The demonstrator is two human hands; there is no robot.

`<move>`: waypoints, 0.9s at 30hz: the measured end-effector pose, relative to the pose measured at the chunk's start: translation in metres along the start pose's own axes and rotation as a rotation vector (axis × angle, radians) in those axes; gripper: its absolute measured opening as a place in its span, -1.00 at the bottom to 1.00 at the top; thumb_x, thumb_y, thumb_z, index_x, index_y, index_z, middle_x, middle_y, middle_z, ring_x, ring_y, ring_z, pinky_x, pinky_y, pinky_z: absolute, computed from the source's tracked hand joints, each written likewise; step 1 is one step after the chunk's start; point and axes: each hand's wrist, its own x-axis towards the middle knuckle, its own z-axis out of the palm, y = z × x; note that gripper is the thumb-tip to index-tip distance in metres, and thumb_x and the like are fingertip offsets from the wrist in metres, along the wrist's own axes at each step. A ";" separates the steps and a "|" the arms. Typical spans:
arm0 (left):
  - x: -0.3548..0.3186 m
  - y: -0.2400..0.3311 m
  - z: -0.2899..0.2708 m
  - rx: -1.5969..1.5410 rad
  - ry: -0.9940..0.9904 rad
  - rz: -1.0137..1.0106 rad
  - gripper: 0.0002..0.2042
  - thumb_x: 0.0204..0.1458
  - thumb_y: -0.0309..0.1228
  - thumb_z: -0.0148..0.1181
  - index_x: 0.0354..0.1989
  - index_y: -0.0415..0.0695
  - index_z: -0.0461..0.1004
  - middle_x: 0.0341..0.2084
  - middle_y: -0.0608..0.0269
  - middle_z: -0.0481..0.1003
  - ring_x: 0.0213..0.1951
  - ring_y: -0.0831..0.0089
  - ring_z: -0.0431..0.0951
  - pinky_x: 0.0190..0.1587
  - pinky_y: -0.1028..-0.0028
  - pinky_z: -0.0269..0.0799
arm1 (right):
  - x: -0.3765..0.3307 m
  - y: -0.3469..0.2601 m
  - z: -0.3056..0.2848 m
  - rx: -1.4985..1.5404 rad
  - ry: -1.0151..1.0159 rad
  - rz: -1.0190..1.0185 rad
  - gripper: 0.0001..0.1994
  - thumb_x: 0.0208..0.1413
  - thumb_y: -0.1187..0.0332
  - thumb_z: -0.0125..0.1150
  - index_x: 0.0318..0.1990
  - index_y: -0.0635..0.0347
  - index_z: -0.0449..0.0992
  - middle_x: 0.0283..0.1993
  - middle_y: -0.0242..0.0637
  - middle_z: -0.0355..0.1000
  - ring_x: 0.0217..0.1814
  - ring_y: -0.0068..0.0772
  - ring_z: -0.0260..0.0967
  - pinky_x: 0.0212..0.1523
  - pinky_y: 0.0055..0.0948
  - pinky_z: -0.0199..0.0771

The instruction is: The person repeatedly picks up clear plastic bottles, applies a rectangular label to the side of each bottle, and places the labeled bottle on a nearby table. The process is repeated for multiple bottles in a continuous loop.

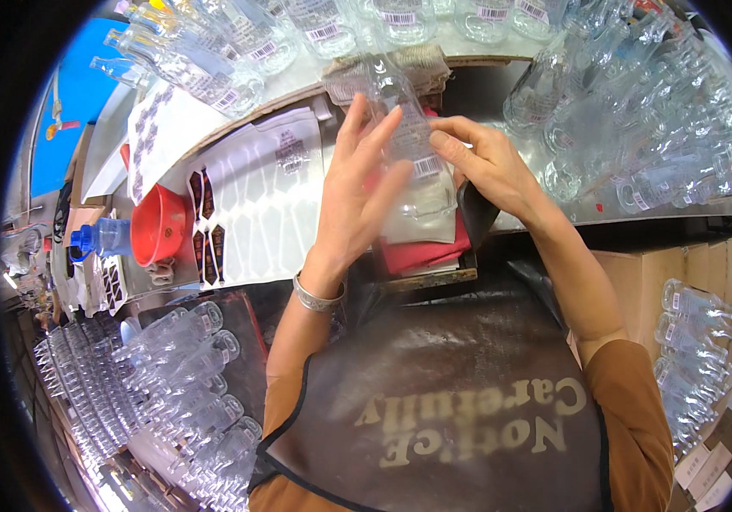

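Observation:
A clear flat glass bottle [400, 119] with a small white barcode sticker is held up between both hands over the worktable [298, 81]. My left hand [362, 192] lies flat along its left face, fingers spread upward. From the right, my right hand [485, 162] pinches the bottle, thumb and fingers pressing near the sticker. A silver bracelet [316, 297] circles my left wrist. Below the bottle lie a folded red cloth [421, 252] and a pale cloth.
Several empty clear bottles lie piled at the table's back [238, 51] and right [639, 128]. More bottles fill a crate at lower left [170, 384] and lower right [690, 341]. Sheets of labels [255, 205], a red funnel [157, 226] and a blue-capped bottle [101, 237] sit at the left.

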 end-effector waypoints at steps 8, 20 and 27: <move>-0.005 -0.002 0.005 -0.105 0.027 0.001 -0.44 0.10 -0.54 0.27 0.33 -0.05 0.38 0.48 -0.15 -0.05 0.42 -0.03 0.16 0.37 0.17 0.20 | -0.004 -0.010 0.001 -0.001 -0.028 -0.014 -0.38 0.11 -0.01 0.34 0.11 0.39 0.50 0.03 -0.02 0.56 0.05 -0.23 0.54 0.09 -0.34 0.47; -0.005 -0.004 0.007 -0.128 0.033 -0.010 -0.44 0.09 -0.53 0.28 0.32 -0.04 0.39 0.48 -0.11 -0.02 0.42 -0.01 0.17 0.35 0.17 0.21 | -0.004 -0.013 -0.004 -0.027 -0.079 -0.002 -0.37 0.15 0.03 0.34 0.16 0.44 0.42 0.00 -0.15 0.53 -0.25 -0.52 0.52 -0.17 -0.47 0.49; -0.004 0.001 0.003 -0.190 0.029 -0.049 -0.43 0.10 -0.53 0.27 0.34 -0.03 0.37 0.48 -0.05 -0.01 0.42 0.07 0.17 0.32 0.16 0.26 | -0.001 0.000 -0.003 0.025 -0.061 -0.051 -0.42 0.19 0.06 0.32 0.15 0.42 0.44 -0.03 -0.24 0.52 -0.28 -0.58 0.47 -0.23 -0.50 0.47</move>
